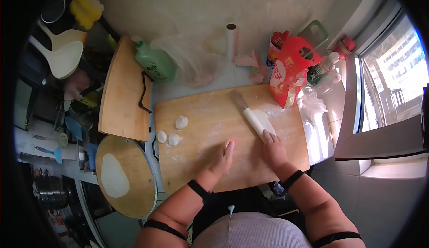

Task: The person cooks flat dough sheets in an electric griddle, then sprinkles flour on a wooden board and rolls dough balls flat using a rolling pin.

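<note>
My right hand has its fingers on the near end of a rolling pin, which lies slantwise on a floured wooden board. The pin's far end looks blurred. Beside and partly beneath it is a flattened piece of dough. My left hand is over the front middle of the board, fingers stretched out, holding nothing. Three small dough pieces lie toward the board's left edge, among them a dough ball. On a round board at the left rests a rolled-out dough sheet.
A red plastic bag stands at the board's back right corner. Behind the board are a green bottle, a clear plastic bag and a cardboard-cored roll. An upright wooden board borders the left, an open window the right.
</note>
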A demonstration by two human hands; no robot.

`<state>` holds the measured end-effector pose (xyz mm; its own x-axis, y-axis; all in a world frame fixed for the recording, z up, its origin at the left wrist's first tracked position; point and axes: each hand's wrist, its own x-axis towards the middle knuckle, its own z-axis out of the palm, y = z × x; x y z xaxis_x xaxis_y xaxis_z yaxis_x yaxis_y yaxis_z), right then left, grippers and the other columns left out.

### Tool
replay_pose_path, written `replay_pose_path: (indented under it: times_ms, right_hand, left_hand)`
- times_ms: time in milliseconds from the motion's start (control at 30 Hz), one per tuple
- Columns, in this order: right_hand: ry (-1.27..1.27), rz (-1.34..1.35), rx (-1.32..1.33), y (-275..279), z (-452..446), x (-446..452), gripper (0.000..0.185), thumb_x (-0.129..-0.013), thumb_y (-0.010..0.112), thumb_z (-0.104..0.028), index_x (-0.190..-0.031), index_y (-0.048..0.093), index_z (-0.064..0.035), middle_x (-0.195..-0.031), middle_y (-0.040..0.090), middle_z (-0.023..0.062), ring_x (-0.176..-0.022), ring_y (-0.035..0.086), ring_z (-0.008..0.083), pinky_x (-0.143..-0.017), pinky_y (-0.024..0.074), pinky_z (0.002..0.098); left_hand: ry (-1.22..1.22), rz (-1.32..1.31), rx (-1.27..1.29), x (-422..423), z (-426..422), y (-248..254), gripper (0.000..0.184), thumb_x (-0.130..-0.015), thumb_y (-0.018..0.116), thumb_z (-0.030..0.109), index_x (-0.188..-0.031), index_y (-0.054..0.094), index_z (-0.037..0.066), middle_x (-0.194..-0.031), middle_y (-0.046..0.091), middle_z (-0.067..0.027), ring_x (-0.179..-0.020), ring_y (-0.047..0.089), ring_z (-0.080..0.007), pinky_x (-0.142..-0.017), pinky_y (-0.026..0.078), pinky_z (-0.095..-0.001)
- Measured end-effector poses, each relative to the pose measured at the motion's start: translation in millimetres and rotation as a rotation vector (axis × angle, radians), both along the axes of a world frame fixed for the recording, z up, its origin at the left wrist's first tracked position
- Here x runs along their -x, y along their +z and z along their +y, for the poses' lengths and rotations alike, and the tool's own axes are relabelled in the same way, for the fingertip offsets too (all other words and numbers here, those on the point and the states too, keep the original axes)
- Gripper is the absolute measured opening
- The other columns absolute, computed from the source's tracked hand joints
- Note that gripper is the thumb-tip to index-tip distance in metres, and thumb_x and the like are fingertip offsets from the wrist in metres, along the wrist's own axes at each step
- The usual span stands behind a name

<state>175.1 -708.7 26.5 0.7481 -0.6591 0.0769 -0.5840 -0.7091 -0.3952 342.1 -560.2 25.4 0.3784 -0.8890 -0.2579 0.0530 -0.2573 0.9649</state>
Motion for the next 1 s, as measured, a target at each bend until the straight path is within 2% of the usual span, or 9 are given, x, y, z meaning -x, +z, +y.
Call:
replay_pose_path:
  times_ms: [33, 67, 133, 333, 367, 633, 700, 800, 1000]
  right_hand:
    - [0.054, 0.036, 0.015, 0.0, 9.5, 3.4, 0.053, -0.080, 0.057, -0.006, -0.132, 0.048, -0.0047, -0.128, 0.054, 0.0177, -0.110, 0.055, 0.0340, -0.096, 0.0436, 0.0420]
    - [0.132, 0.079, -0.030, 2.0, 21.1, 8.2, 0.049, -0.083, 0.056, -0.010, -0.130, 0.050, -0.0036, -0.132, 0.051, 0.0194, -0.116, 0.052, 0.0347, -0.098, 0.0433, 0.0430]
    - [0.523, -0.127, -0.014, 19.8, 39.2, 7.9, 0.055, -0.081, 0.061, -0.011, -0.133, 0.046, -0.0029, -0.131, 0.050, 0.0203, -0.110, 0.054, 0.0362, -0.096, 0.0450, 0.0424]
    - [0.313, -0.078, -0.322, 30.3, 94.3, -2.8, 0.073, -0.077, 0.070, -0.021, -0.136, 0.037, 0.0059, -0.126, 0.049, 0.0266, -0.112, 0.053, 0.0405, -0.092, 0.0482, 0.0435]
    - [0.175, -0.058, -0.614, 40.0, 102.5, -4.9, 0.079, -0.076, 0.069, -0.019, -0.138, 0.029, 0.0099, -0.125, 0.045, 0.0312, -0.111, 0.052, 0.0445, -0.094, 0.0468, 0.0444]
    - [0.240, -0.308, -0.456, 33.2, 124.1, -22.2, 0.071, -0.077, 0.059, -0.004, -0.139, 0.026, 0.0086, -0.127, 0.042, 0.0312, -0.111, 0.051, 0.0478, -0.093, 0.0472, 0.0447]
    - [0.213, -0.313, -0.494, 48.6, 119.6, -19.1, 0.069, -0.076, 0.057, 0.001, -0.139, 0.029, 0.0064, -0.125, 0.043, 0.0311, -0.110, 0.051, 0.0480, -0.089, 0.0488, 0.0446]
    - [0.290, -0.346, -0.474, 57.4, 120.0, -12.5, 0.067, -0.076, 0.056, 0.003, -0.139, 0.031, 0.0036, -0.121, 0.046, 0.0296, -0.105, 0.053, 0.0469, -0.085, 0.0496, 0.0445]
    - [0.375, -0.427, -0.345, 69.3, 111.4, -22.3, 0.064, -0.075, 0.056, 0.007, -0.136, 0.034, 0.0048, -0.105, 0.049, 0.0269, -0.090, 0.055, 0.0441, -0.077, 0.0510, 0.0432]
  left_hand:
    - [0.037, 0.531, -0.079, 6.5, 8.9, 0.8, 0.074, -0.098, 0.031, 0.057, -0.145, 0.031, 0.001, -0.149, 0.034, -0.0172, -0.138, 0.033, -0.0264, -0.114, 0.024, -0.0420]
    - [0.040, 0.528, -0.078, 12.9, 15.6, 1.4, 0.074, -0.098, 0.031, 0.057, -0.145, 0.031, 0.001, -0.149, 0.034, -0.0172, -0.138, 0.033, -0.0264, -0.114, 0.024, -0.0420]
    - [0.271, 1.060, -0.238, 25.0, 22.3, 27.1, 0.084, -0.094, 0.022, 0.068, -0.143, 0.033, 0.001, -0.143, 0.042, -0.0153, -0.132, 0.040, -0.0265, -0.112, 0.028, -0.0401]
    - [0.275, 1.077, -0.116, 29.8, 34.6, 4.5, 0.090, -0.090, 0.018, 0.074, -0.136, 0.042, 0.000, -0.130, 0.053, -0.0150, -0.120, 0.050, -0.0266, -0.108, 0.034, -0.0401]
    - [0.308, 1.065, -0.149, 31.1, 33.3, 5.2, 0.090, -0.090, 0.017, 0.074, -0.134, 0.044, 0.000, -0.127, 0.056, -0.0151, -0.117, 0.052, -0.0269, -0.106, 0.036, -0.0401]
    - [0.391, 1.064, -0.208, 28.1, 44.9, -28.2, 0.070, -0.098, 0.019, 0.057, -0.117, 0.054, 0.000, -0.105, 0.066, -0.0139, -0.097, 0.064, -0.0263, -0.091, 0.049, -0.0402]
    - [0.098, 1.317, 0.256, 24.3, 56.5, -69.2, 0.048, -0.101, 0.031, 0.038, -0.113, 0.055, -0.001, -0.106, 0.064, -0.0147, -0.096, 0.064, -0.0235, -0.088, 0.051, -0.0364]
    - [0.428, 0.980, -0.102, 36.8, 35.1, -7.9, 0.029, -0.099, 0.042, 0.022, -0.110, 0.055, -0.001, -0.107, 0.063, -0.0137, -0.094, 0.063, -0.0203, -0.086, 0.052, -0.0340]
    - [0.283, 0.918, -0.069, 32.7, 33.7, -4.9, 0.025, -0.098, 0.047, 0.020, -0.111, 0.055, 0.000, -0.110, 0.062, -0.0115, -0.097, 0.063, -0.0200, -0.085, 0.053, -0.0333]
